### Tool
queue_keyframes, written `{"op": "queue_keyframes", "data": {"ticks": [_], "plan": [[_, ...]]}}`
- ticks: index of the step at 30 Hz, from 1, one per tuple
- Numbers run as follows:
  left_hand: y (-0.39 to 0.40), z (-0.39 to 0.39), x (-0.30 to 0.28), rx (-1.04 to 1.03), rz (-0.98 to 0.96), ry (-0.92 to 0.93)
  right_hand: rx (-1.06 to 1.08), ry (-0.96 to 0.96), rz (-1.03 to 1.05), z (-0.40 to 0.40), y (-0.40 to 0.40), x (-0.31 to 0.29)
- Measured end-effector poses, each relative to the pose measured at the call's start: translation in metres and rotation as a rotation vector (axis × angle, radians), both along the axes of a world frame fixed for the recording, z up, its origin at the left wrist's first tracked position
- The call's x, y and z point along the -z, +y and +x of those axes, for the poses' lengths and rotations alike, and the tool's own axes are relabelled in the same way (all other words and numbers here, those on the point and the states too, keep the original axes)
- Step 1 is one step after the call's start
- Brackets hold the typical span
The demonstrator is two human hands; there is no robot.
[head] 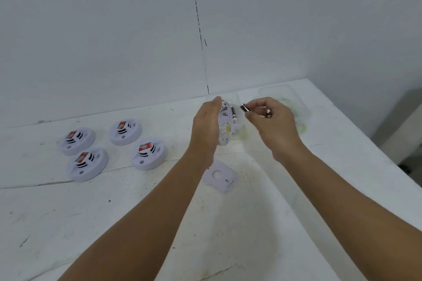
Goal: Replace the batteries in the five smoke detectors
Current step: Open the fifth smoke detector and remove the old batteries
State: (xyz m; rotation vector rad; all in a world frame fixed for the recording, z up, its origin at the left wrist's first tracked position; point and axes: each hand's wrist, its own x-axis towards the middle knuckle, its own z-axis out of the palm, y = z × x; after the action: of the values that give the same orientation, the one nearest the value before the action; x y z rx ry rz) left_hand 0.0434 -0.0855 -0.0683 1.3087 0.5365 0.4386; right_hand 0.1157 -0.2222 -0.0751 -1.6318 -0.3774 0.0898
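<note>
My left hand [205,125] grips a white smoke detector [225,126] on edge above the table, its open back facing right. One battery [233,114] sits in the detector's back. My right hand [272,126] pinches a dark battery [244,107] at its fingertips, close to the detector, and holds a second battery [268,113] further back in the fingers. A white back cover plate [220,175] with a round hole lies flat on the table below my hands.
Several white smoke detectors with red labels stand in a group on the left: [78,140], [125,131], [87,164], [149,153]. A clear plastic tray [285,96] lies at the back right. The white table [137,223] ends at the right edge; walls close the back.
</note>
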Motion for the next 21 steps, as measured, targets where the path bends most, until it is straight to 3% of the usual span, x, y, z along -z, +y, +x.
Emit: {"op": "queue_keyframes", "data": {"ticks": [7, 13, 21], "plan": [[-0.016, 0.027, -0.01, 0.053, 0.007, 0.044, 0.116, -0.25, -0.383, 0.084, -0.035, -0.011], [-0.019, 0.037, -0.008, 0.042, 0.024, 0.077, -0.007, -0.268, -0.739, 0.129, -0.024, -0.005], [-0.016, 0.036, -0.009, 0.04, 0.047, 0.094, -0.125, -0.254, -0.917, 0.142, -0.019, 0.008]]}}
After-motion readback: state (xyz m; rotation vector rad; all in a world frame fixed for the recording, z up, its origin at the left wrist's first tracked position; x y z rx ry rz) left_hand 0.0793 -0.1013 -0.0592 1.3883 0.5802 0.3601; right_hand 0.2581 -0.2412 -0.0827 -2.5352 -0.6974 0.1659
